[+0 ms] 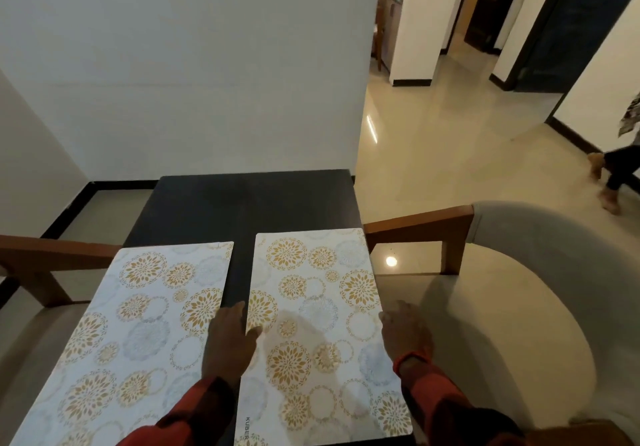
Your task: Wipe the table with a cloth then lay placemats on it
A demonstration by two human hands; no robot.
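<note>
**Two mats down, hands squaring the right one**

At far left a wooden chair arm (52, 255) juts beside the dark worktop (242, 203). The left mat (138, 324) lies flat on it, long axis running away from the person, its near end out of view.

A narrow strip of bare worktop separates it from the right mat (311, 307), which lies parallel, long axis also pointing away. The left hand (230, 338) sits over that strip, fingers straight and reaching forward, thumb tip resting on the right mat's left edge; its grip is spread and holds nothing.

The right hand (405, 331) is at the mat's right edge, fingers bent downward over it. Whether they pinch the edge or only press it cannot be told from here.

So the right mat lies between the two hands, each on one long side, both equally near. Any squaring move would likely be a sideways nudge or small turn. The mat's right edge seems to overhang the worktop slightly, toward the cushioned chair (519, 307) at right.

No cloth is in view, so wiping seems finished.
</note>
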